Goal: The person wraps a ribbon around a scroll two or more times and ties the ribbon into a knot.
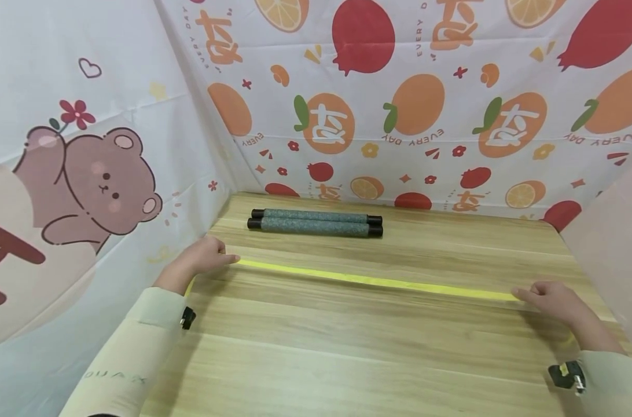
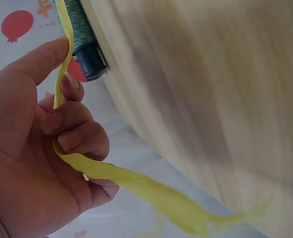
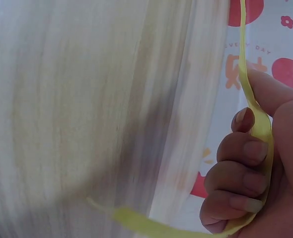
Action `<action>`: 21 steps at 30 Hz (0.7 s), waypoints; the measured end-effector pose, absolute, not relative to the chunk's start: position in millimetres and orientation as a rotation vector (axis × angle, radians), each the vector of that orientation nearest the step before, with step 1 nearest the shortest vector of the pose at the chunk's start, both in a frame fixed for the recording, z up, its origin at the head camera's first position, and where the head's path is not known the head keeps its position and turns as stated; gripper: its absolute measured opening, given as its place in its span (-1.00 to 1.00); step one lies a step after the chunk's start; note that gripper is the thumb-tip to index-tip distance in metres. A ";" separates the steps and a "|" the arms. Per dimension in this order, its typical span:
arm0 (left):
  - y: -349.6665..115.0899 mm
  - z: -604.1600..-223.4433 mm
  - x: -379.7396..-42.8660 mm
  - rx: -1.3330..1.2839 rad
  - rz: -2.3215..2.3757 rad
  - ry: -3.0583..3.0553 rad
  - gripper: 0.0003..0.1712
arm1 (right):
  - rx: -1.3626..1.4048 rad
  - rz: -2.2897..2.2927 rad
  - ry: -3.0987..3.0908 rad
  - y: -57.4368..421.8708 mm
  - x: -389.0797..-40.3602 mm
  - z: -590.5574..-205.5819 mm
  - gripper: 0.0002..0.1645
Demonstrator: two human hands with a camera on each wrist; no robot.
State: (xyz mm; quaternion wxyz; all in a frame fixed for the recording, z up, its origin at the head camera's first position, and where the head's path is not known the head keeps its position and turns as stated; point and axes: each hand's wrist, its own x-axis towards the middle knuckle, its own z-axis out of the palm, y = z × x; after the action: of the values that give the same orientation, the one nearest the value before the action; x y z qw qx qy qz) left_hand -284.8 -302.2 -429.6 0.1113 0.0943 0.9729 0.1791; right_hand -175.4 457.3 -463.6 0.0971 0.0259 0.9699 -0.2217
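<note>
A yellow ribbon (image 1: pixel 373 281) stretches nearly straight above the wooden table between my two hands. My left hand (image 1: pixel 208 255) grips one end, its fingers curled round the ribbon; in the left wrist view a loose tail of the ribbon (image 2: pixel 151 191) hangs out below the fingers. My right hand (image 1: pixel 551 300) holds the other end the same way. The right wrist view shows the ribbon (image 3: pixel 262 129) running across the palm under curled fingers, with a frayed tail trailing off below.
Two grey-green rods with black ends (image 1: pixel 316 223) lie side by side at the back of the wooden table (image 1: pixel 316 359). A fruit-print curtain (image 1: pixel 368 116) hangs behind it, and a bear-print curtain (image 1: pixel 102 185) is on the left.
</note>
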 end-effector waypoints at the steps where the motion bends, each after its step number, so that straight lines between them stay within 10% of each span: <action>1: -302.5 -430.5 -284.8 0.272 0.524 2.858 -0.45 | 0.078 -0.649 2.871 457.8 -175.9 -464.0 -0.39; 21: -305.0 -443.4 -290.7 0.201 0.507 2.826 -0.45 | 0.135 -0.584 2.857 464.4 -180.1 -469.1 -0.36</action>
State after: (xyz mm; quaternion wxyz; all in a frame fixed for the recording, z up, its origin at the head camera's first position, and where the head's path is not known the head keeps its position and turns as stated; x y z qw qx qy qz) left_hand -290.7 -305.0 -443.4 0.1314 0.0692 0.9734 0.1748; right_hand -180.1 464.4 -469.1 0.1109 0.0460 0.9726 -0.1989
